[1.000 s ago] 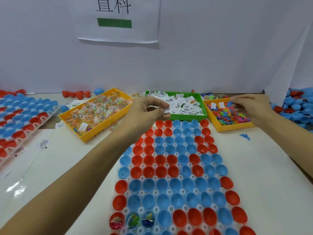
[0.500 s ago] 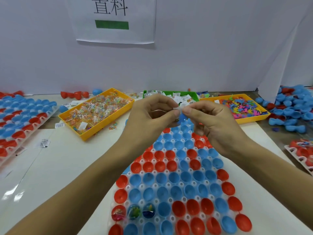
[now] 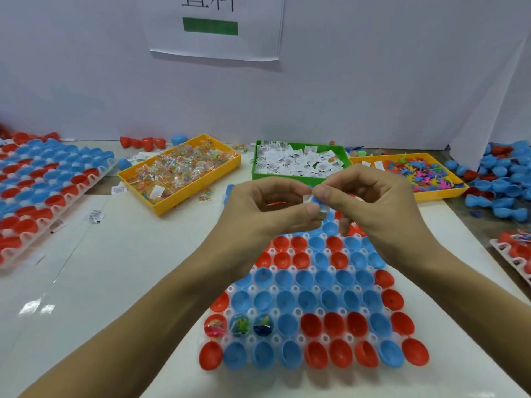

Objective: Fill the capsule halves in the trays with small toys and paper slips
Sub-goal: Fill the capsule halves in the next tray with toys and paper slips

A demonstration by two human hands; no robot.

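Both hands hold together as before, left hand point(image 3: 267, 211) and right hand point(image 3: 373, 205) pinching something small; release it squarely over an empty blue capsule half point(image 3: 287, 326).

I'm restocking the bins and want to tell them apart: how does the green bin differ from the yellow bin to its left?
The green bin holds white paper slips; the left yellow bin holds small clear packets with colourful bits inside. The green bin sits square to the wall, while the yellow bin lies at an angle. Both are shallow rectangular plastic bins on the table, behind the capsule tray.
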